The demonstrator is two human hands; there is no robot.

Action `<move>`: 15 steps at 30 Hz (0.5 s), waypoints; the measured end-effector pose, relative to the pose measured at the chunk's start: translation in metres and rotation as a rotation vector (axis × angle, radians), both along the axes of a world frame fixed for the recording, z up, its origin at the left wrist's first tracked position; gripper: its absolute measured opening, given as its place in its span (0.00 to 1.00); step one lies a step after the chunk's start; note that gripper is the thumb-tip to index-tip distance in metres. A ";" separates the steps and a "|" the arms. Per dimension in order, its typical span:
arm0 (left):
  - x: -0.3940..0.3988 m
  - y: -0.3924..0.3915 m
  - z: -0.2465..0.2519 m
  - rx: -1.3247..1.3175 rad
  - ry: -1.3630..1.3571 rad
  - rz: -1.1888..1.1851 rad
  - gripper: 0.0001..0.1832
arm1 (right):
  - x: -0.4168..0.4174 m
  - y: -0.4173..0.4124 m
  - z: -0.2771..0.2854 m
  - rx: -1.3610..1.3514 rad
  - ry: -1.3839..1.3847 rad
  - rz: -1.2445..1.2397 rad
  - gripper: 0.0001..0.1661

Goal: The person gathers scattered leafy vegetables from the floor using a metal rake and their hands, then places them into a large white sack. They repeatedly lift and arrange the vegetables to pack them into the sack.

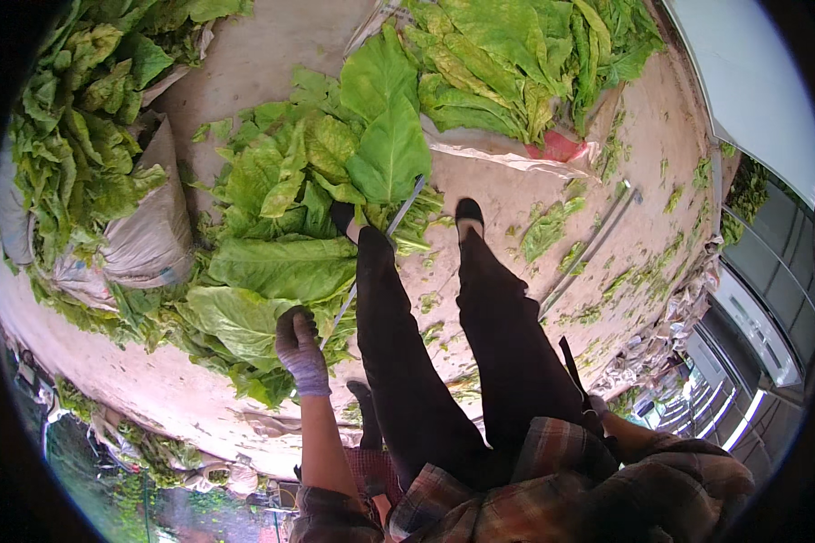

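Observation:
My left hand [303, 356], in a greyish-purple knit glove, is raised in front of the near edge of a pile of broad green leaves [282, 268] that look like tobacco. Its fingers are curled; whether a leaf edge is between them cannot be made out. Close by, a thin metal rod [405, 212] slants across the pile and passes behind my left leg. One large smooth leaf [390, 156] lies on top, just beyond my left foot. At my right hip, my right hand [596, 405] is mostly hidden by my shirt and trousers, beside a narrow black piece [570, 366].
Leaf-covered woven sacks [153, 231] stand at left. More leaves [502, 61] lie on sacking at the top. A second metal rod [587, 251] and leaf scraps lie on the floor at right. Another person's foot [363, 407] shows beyond my left forearm. A white panel [754, 75] borders the upper right.

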State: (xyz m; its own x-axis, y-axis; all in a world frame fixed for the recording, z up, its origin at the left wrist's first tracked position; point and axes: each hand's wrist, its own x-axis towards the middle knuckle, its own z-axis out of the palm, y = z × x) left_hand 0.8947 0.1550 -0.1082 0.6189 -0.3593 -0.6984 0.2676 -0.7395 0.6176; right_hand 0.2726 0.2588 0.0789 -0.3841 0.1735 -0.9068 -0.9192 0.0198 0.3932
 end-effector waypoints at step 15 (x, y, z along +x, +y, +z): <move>-0.005 0.021 0.016 0.004 0.002 0.110 0.09 | 0.145 -0.106 -0.062 -0.550 -0.179 -0.734 0.14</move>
State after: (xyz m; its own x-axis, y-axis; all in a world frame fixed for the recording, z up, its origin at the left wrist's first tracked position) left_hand 0.8896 0.1756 -0.0920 0.6531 -0.2867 -0.7009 0.3486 -0.7078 0.6144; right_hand 0.4176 0.1529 0.0166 -0.1949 -0.1536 -0.9687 -0.6492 0.7605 0.0100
